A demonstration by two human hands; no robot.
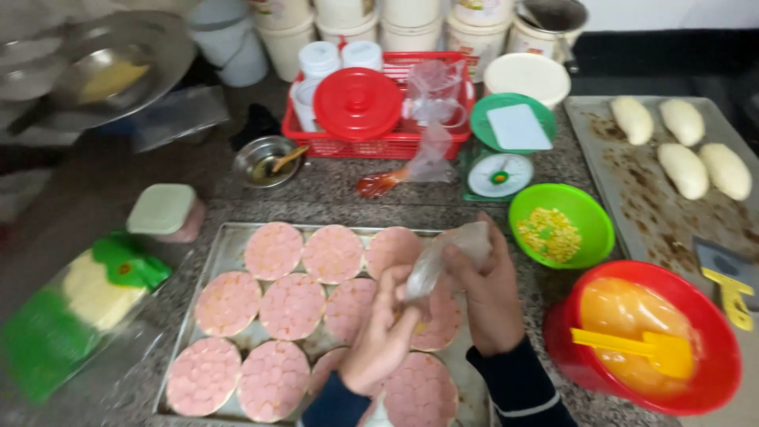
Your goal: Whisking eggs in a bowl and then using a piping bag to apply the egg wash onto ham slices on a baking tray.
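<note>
We take the metal tray (212,273) as our landmark; it lies on the stone counter (332,190) and carries pink round slices (273,251) packed edge to edge in rows, so that little of the tray stays bare. Above the right half of the tray we hold a clear plastic piping bag (443,257) with both hands. Our right hand (489,296) is wrapped tight around the upper, fuller part of the bag, the fingers pressed together — a grip that would squeeze the filling down. Our left hand (381,336) pinches the narrow lower end, and so it steers the tip just over the slices.

To the right of the tray stands a green bowl (589,213) with yellow corn kernels, and nearer to us a red bowl (711,316) with orange liquid and a yellow spatula (636,348) resting in it — both within easy reach of the right hand. Behind the tray are a red basket (395,142) with a red lid (357,103) and a small green scale (498,170). Left of the tray lies a green packet of cheese (75,304).
</note>
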